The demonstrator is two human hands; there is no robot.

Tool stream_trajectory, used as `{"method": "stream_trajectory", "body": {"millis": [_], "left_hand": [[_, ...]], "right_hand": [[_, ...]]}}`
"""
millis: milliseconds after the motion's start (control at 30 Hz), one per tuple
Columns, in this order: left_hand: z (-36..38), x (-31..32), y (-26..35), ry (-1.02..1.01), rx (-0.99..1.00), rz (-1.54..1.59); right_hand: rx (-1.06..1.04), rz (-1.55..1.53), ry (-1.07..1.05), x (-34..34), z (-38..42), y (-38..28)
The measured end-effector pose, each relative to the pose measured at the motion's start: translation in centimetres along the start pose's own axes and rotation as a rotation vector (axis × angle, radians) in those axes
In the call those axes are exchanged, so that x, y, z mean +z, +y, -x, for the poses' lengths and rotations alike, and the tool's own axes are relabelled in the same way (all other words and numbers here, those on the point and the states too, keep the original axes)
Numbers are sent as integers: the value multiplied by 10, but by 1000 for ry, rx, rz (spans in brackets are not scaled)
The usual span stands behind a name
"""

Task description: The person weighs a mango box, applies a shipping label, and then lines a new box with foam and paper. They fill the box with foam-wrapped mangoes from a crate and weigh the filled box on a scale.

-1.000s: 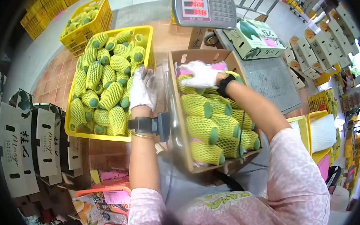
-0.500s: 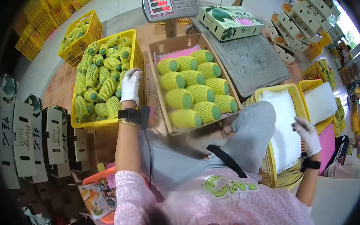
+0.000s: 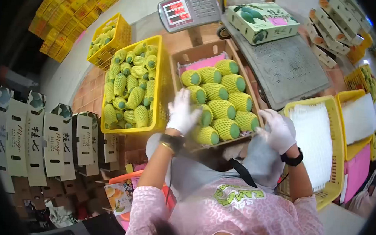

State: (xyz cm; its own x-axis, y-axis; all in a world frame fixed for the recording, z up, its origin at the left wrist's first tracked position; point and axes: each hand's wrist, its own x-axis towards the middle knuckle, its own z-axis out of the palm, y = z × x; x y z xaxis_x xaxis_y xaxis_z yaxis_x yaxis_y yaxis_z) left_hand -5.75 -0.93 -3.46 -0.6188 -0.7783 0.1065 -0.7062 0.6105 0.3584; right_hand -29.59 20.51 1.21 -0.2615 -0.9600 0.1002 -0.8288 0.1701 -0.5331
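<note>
My left hand (image 3: 182, 113), in a white glove, is spread with its fingers apart at the left wall of an open cardboard box (image 3: 176, 58). Its thumb side overlaps the nearest mangoes in this view. Rows of green mangoes (image 3: 221, 108) in yellow foam net sleeves lie in the box, over a pink sheet (image 3: 202, 66) at the far end. At the box's right wall, near its front corner, is my gloved right hand (image 3: 278, 131), fingers stretched toward the rim and apart. Left of the box stands a yellow crate (image 3: 158, 83) heaped with sleeved mangoes (image 3: 133, 97).
A platform scale (image 3: 285, 67) with a lit display (image 3: 177, 11) carries a closed mango carton (image 3: 265, 23). White foam sheets (image 3: 311, 142) fill a yellow basket (image 3: 336, 169) at my right. Flattened or upright cartons (image 3: 35, 142) line the left; stacked yellow crates (image 3: 67, 19) stand behind.
My left hand has moved right from the yellow crate to the cardboard box. My right hand has moved left from the foam sheets to the box's right side. The view has shifted.
</note>
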Motion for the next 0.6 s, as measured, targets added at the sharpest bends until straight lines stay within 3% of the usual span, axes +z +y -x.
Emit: {"method": "stream_trajectory", "body": {"millis": [100,200,267,333,367,433,500,533,600], "left_hand": [[1,1,2,-71,42,-39],[-1,-18,-34,230,35,217],[1,-26,-82,364,-149,242],[2,-50,-118,323,-525,281],[4,-50,-149,239,-631,67],[13,-39,-208,161,-788,15],[13,-37,-229,55,-906,33],[14,-38,-228,-22,-879,219],[21,-14,-245,-47,-795,306]], "right_hand": [[-43,-23,68,17,-15,-5],[118,-168,164,15,-14,18],[202,-130,300,16,1,54],[232,-26,357,12,12,76],[262,73,376,11,14,84],[376,204,369,21,21,94],[367,143,321,35,26,102],[359,141,298,37,26,102],[459,120,301,33,18,97]]}}
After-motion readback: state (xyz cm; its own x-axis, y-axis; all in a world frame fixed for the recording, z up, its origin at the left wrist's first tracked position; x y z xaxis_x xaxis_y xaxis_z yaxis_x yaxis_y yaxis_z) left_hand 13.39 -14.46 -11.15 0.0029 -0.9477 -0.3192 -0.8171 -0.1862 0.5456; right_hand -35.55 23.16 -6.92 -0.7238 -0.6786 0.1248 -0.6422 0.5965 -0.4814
